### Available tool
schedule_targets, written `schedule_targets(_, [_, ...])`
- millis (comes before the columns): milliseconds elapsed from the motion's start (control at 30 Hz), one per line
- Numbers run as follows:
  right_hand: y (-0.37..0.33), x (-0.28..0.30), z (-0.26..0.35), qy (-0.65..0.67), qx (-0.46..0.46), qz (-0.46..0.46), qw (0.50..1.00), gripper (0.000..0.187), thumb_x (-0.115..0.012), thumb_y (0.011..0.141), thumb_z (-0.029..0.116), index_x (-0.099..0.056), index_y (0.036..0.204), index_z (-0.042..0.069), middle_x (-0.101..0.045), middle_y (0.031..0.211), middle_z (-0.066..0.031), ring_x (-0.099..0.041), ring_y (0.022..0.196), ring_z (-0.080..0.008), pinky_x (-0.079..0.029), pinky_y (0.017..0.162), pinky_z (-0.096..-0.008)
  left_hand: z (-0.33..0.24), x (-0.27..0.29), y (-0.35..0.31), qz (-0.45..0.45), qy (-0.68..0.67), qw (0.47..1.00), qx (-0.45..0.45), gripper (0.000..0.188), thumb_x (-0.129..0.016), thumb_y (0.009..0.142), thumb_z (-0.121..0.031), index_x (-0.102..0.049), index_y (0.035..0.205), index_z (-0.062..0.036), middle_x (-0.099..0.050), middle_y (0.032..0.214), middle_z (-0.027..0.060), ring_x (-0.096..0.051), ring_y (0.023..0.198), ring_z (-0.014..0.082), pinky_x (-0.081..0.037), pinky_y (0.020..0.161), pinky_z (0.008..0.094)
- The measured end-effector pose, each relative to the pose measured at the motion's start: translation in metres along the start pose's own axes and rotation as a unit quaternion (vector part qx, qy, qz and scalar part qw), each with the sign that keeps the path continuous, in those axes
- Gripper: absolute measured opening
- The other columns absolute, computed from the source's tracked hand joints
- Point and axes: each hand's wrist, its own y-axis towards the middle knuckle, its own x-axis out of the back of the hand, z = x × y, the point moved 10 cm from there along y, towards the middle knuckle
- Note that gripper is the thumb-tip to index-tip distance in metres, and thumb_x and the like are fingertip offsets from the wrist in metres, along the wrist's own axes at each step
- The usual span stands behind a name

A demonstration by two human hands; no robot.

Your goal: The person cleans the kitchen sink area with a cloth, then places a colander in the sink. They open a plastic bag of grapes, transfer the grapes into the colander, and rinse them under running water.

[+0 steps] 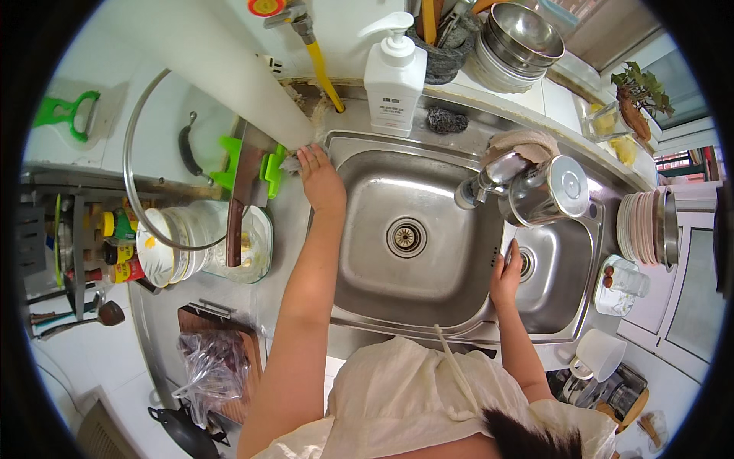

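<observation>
My left hand (321, 183) reaches to the steel counter by the far left corner of the sink, its fingers pressing on a crumpled grey cloth (291, 164). Close beside it stand a bright green knife holder (271, 171) and a cleaver (246, 172) with a brown handle. My right hand (505, 279) rests on the divider between the large basin (367, 260) and the small basin (562, 268). Its fingers are apart, and I see nothing held in them. Over the divider, near that hand, are the faucet (483, 183) and a shiny metal cup (544, 193).
A white pump bottle (394, 80) and a dark scouring pad (446, 120) stand behind the sink. A thick white pipe (252, 84) slants down by my left hand. Plates (172, 245) and a glass lid (131, 145) are at left, stacked bowls (638, 227) at right.
</observation>
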Motion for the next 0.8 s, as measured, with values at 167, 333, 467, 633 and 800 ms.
schedule_targets(167, [0.001,-0.003,-0.005,0.070,-0.003,0.002,0.998,0.050,-0.050,0.091,0.010,-0.032,0.134,-0.007,-0.044,0.128,-0.0246,-0.046,0.113,-0.0371,-0.039,0.096,-0.0409,-0.049,-0.011,-0.005,-0.010,-0.039,0.996,-0.078,0.050,-0.044,0.083,0.000,-0.038,0.132,0.0070,-0.039,0.137,0.0257,-0.034,0.131,0.0353,-0.029,0.108,0.0375])
schedule_targets(333, [0.000,-0.010,-0.014,0.089,-0.023,0.024,0.995,0.050,-0.047,0.093,0.010,-0.028,0.136,-0.006,-0.039,0.137,-0.0223,-0.042,0.125,-0.0317,-0.034,0.103,-0.0364,-0.079,-0.016,0.007,0.040,-0.162,0.984,0.065,0.049,-0.044,0.085,-0.001,-0.037,0.133,0.0079,-0.039,0.136,0.0266,-0.045,0.121,0.0354,-0.035,0.103,0.0376])
schedule_targets(467, [0.001,-0.004,-0.006,0.058,0.014,-0.017,0.998,0.049,-0.052,0.089,0.010,-0.034,0.132,-0.007,-0.045,0.128,-0.0252,-0.049,0.113,-0.0361,-0.041,0.093,-0.0387,-0.098,-0.013,0.000,0.028,-0.205,0.975,0.083,0.052,-0.046,0.082,0.001,-0.036,0.133,0.0097,-0.040,0.135,0.0286,-0.046,0.120,0.0379,-0.036,0.102,0.0383])
schedule_targets(633, [0.002,-0.001,-0.003,0.047,0.011,-0.015,0.999,0.049,-0.052,0.089,0.010,-0.036,0.131,-0.008,-0.047,0.126,-0.0251,-0.049,0.113,-0.0360,-0.040,0.095,-0.0389,-0.139,-0.006,-0.020,-0.018,-0.254,0.964,0.075,0.051,-0.046,0.082,0.000,-0.038,0.131,0.0099,-0.043,0.131,0.0295,-0.045,0.120,0.0393,-0.038,0.100,0.0392])
schedule_targets(800, [0.002,0.001,-0.007,0.040,-0.003,-0.020,0.999,0.049,-0.053,0.088,0.010,-0.037,0.131,-0.008,-0.048,0.124,-0.0253,-0.049,0.112,-0.0366,-0.039,0.095,-0.0391,-0.183,-0.013,-0.036,0.034,-0.331,0.941,0.065,0.053,-0.049,0.082,-0.002,-0.037,0.132,0.0103,-0.039,0.134,0.0305,-0.039,0.125,0.0405,-0.035,0.103,0.0393])
